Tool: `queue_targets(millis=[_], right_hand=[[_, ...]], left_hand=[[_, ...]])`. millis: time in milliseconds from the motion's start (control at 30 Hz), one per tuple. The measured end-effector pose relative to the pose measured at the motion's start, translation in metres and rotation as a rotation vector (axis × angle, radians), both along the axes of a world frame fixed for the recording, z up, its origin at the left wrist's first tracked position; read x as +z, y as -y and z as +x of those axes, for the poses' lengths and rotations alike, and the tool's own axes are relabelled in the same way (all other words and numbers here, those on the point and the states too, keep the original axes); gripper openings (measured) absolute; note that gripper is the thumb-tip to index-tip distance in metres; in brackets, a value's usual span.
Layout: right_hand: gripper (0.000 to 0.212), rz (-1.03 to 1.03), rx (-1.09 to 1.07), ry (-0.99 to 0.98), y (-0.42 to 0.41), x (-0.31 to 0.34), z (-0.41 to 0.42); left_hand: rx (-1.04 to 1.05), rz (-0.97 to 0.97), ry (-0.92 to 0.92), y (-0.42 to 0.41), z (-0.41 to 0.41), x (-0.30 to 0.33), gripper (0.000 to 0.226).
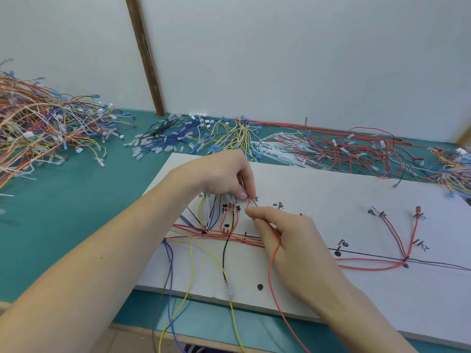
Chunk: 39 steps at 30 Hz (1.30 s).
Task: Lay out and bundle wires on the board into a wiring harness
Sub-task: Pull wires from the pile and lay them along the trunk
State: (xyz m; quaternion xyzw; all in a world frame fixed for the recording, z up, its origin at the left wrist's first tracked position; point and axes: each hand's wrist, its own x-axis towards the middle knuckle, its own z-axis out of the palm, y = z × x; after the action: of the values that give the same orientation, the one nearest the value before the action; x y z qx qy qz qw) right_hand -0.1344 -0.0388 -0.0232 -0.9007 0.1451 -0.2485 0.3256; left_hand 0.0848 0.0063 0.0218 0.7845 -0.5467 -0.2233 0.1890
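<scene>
While loose wire heaps (51,123) crowd the counter (76,212) behind the board (356,200), I see left hand (224,174) and right hand (285,238) pinching one red wire (274,261).

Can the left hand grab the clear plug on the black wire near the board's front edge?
Probably yes: the clear plastic plug lies uncovered, but the left hand is pinching a thin red wire.

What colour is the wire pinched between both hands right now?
Red. The wire shows best in the head view.
</scene>
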Motion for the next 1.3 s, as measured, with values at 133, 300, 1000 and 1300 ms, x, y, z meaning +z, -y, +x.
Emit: queue_targets(millis=[133,300,1000,1300], right_hand=[[0.026,-0.206,0.084,-0.183,-0.004,-0.001,-0.003],[0.036,-0.181,0.177,-0.25,-0.008,0.003,-0.007],[0.055,-0.431,-0.03,0.072,-0.021,-0.007,-0.041],[0.056,0.177,-0.15,0.057,-0.032,-0.006,-0.074]], left_hand=[[-0.004,-0.017,0.083,0.0,-0.004,-0.003,0.022],[0.013,0.002,0.045,-0.004,0.0,0.001,0.022],[0.031,-0.091,-0.094,-0.005,-0.003,-0.004,0.023],[0.026,-0.067,0.035,-0.015,-0.017,-0.004,0.023]])
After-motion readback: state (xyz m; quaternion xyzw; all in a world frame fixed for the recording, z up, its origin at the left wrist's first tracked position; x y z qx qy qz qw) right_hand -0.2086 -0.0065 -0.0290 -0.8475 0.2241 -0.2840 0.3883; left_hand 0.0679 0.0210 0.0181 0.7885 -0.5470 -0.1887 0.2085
